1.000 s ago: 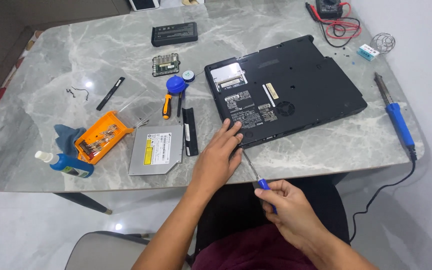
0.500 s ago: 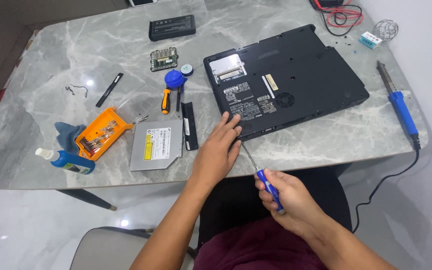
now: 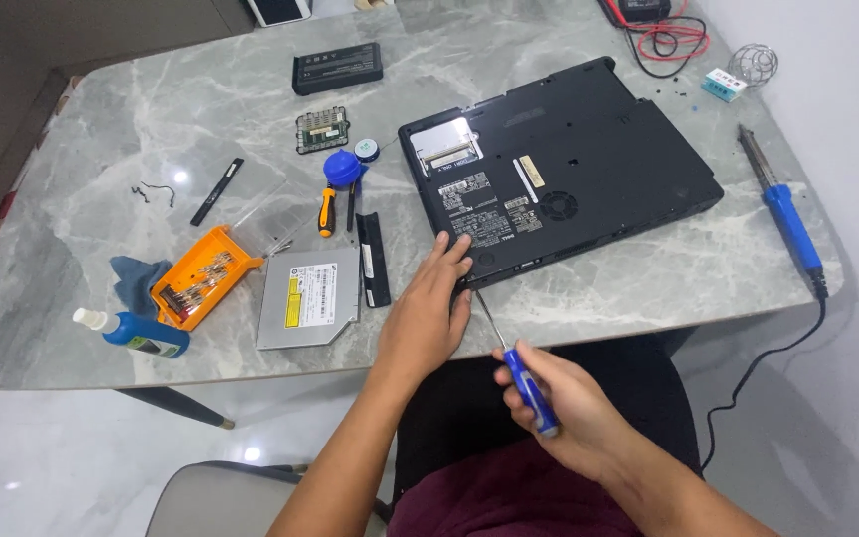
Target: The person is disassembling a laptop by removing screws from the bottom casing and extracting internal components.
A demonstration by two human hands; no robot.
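Note:
A black laptop [image 3: 589, 159] lies upside down on the grey marble table [image 3: 131, 109], one small bay open near its left end. My left hand [image 3: 429, 313] rests flat on the table with its fingertips against the laptop's near left corner. My right hand [image 3: 559, 408] grips a blue-handled screwdriver [image 3: 527, 386]; its thin shaft points up at that same near edge of the laptop, beside my left fingers.
A silver optical drive [image 3: 308, 296] and a black strip [image 3: 373, 259] lie left of my hand. Further left are an orange parts tray [image 3: 201, 275], a blue bottle [image 3: 141, 333] and a blue cloth. A black battery [image 3: 338, 68] lies at the back. A blue soldering iron [image 3: 787, 219] lies at the right edge.
My right hand has slid down the screwdriver and brought its tip up to the laptop's near edge. My left hand has stayed on the corner.

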